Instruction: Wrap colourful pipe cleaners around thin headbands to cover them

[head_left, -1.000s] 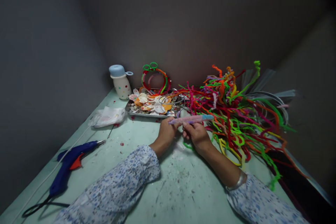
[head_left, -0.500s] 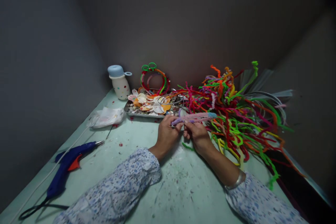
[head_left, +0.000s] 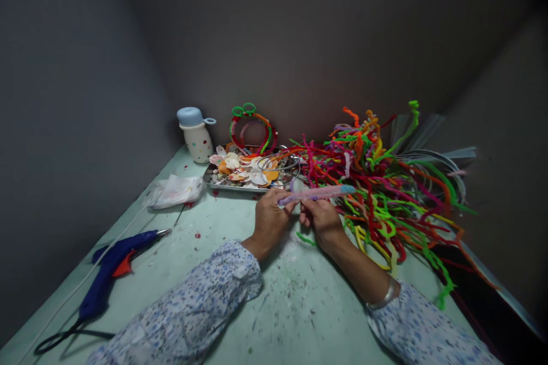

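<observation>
Head view: a fuzzy band (head_left: 327, 191), pink with a purple part and a blue end, is found near the centre of the frame, held above the worktop (head_left: 295, 313) in both hands. Left hand (head_left: 271, 217) is closed about the purple end; right hand (head_left: 325, 222) pinches the underside near the middle, fingertips drawn together. The two hands are just beside each other; whether they touch cannot be determined.

Change noted: half a second ago two pink lengths showed apart between right hand and blue end; now they appear as one, the upper covering the lower or lying against it. Which of these applies cannot be told. Both hands have kept their places. In this inspector's judgement, the finding indicates a small turn or squeeze of the band, with handwork on it unfinished.

Surroundings: a heap of pipe cleaners (head_left: 377, 182) right of centre, a loose green piece (head_left: 305, 238) just below the hands, and a metal tray (head_left: 233, 188) of petal shapes above and left. The glue gun (head_left: 100, 279), lower left, lies on the worktop, well apart from both hands.
</observation>
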A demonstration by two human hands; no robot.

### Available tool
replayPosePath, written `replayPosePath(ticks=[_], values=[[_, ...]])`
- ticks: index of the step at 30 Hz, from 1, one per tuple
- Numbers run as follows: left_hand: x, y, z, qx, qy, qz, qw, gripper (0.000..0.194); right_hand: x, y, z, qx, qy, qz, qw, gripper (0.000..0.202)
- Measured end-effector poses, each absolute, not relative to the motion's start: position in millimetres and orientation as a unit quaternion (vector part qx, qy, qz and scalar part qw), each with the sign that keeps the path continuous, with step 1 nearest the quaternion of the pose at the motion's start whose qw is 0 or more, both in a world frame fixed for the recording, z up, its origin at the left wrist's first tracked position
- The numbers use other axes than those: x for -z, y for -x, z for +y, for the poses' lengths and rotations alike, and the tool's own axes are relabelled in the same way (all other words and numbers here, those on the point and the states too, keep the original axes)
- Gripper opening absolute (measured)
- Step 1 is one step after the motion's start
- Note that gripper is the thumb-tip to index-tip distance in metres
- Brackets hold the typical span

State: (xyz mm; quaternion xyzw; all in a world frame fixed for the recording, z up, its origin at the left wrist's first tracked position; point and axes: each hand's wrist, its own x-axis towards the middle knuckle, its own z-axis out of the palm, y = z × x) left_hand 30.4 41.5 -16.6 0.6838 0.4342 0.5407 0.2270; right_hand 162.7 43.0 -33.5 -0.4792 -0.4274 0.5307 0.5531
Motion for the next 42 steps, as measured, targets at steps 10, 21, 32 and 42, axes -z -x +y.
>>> replayPosePath(ticks=[10,21,32,42], values=[[14,-32,42,-0.531,-0.674,0.434,0.275,0.011,28,-163,40,-0.508,0.482,-0.442,0.561,0.027],[14,-32,44,-0.505,-0.66,0.434,0.348,0.012,24,-163,36,-0.475,0.476,-0.472,0.57,0.027],[14,-33,47,-0.508,-0.617,0.449,0.398,0.011,19,-164,34,-0.476,0.462,-0.476,0.578,0.024],[9,-30,48,-0.489,-0.647,0.436,0.391,0.015,19,-164,31,-0.459,0.48,-0.484,0.569,0.029]])
